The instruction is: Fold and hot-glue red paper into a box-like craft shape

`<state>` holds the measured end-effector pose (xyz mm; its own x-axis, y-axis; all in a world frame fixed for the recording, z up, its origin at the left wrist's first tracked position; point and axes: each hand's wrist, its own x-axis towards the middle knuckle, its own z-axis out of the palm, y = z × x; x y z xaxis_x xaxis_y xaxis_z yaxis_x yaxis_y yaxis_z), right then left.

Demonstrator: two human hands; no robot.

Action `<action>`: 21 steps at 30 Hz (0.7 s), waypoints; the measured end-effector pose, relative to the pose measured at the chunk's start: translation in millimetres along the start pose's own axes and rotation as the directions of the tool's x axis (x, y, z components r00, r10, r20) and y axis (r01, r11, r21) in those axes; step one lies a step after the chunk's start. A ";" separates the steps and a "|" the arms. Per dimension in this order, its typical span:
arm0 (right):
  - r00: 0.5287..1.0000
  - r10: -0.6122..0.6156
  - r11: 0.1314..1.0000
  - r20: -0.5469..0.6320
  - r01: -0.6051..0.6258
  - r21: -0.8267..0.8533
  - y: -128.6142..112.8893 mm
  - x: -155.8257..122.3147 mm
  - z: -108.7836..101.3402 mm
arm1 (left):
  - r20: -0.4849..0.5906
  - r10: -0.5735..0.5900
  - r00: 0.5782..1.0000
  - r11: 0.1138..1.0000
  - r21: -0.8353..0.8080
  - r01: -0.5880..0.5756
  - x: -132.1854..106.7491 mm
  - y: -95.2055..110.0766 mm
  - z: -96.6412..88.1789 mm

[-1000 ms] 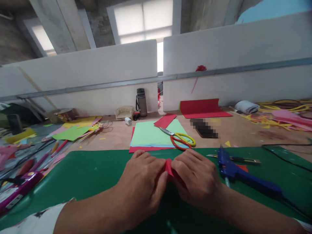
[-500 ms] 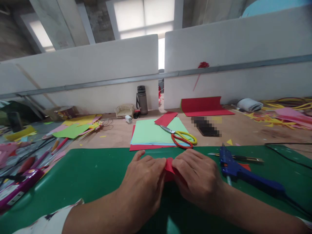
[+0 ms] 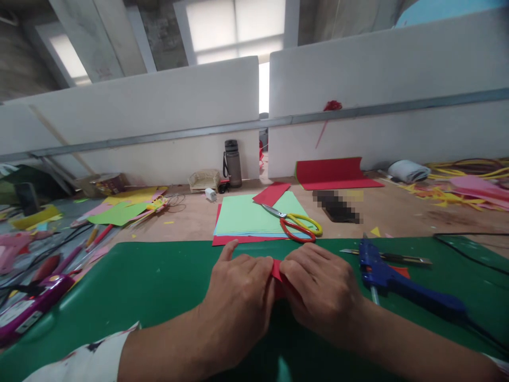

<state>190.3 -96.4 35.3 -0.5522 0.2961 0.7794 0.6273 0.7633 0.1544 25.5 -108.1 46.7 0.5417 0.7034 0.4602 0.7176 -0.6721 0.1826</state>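
Between my two hands is a small piece of red paper (image 3: 279,289), mostly covered by my fingers. My left hand (image 3: 241,297) is closed on its left side, with the thumb lifted away. My right hand (image 3: 324,289) pinches the paper from the right, knuckles up. The hands nearly touch above the green mat (image 3: 167,281). Just beyond them, scissors (image 3: 296,223) with red and yellow handles lie partly on a stack of light green paper (image 3: 238,215). A blue glue gun (image 3: 413,297) rests right of my right hand, beside a craft knife (image 3: 401,259).
A red paper strip (image 3: 274,193) lies on the stack. Behind stand a grey bottle (image 3: 233,164) and a folded red sheet (image 3: 334,174). A dark phone-like object (image 3: 338,207) is blurred out. Paper scraps (image 3: 123,212) and a purple tool (image 3: 35,307) crowd the left.
My left hand has shifted slightly right, closer to my right hand, so less of the red paper shows between them. Both hands still hold it.
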 end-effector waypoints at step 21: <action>0.910 0.414 0.794 0.034 -0.379 0.476 7.7 -1.1 -3.0 | -0.113 0.185 0.976 0.972 -0.126 -0.199 15.5 -35.7 -5.6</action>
<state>197.4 -92.6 37.4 -0.2616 0.6049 0.7521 0.4459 0.7668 -0.4617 5.9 -74.5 52.1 0.6120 0.5363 0.5813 0.5346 -0.8222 0.1957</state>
